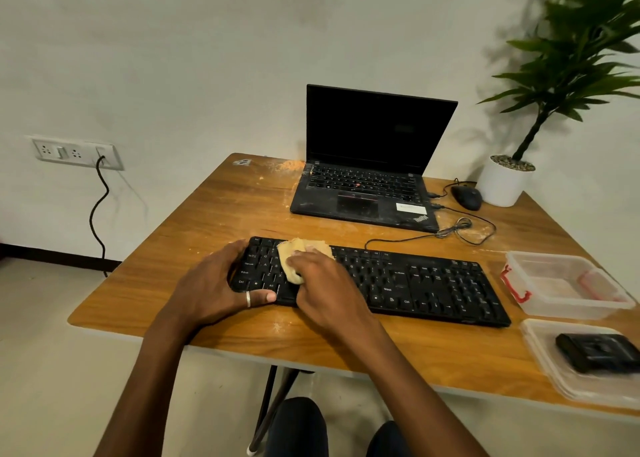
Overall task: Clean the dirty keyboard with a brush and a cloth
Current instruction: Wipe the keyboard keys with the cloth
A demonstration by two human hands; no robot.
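Keyboard (415, 280) sits across the near half of the table (214, 214), laptop (363, 193) right behind it. Mouse (467, 197) is just right of the laptop, potted plant (504, 183) beyond at the far corner. Right of the keyboard lies the far container (547, 256), and before it the near container (533, 339) with a blocky object (599, 351) inside. Cloth (298, 249) lies on the keyboard's left keys.

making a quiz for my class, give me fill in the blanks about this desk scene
The right hand presses a folded ____ cloth onto the long black keyboard.
The left hand grips the keyboard's ____ end.
The black computer mouse lies beside a white pot holding a green ____.
Missing words: yellow; left; plant.
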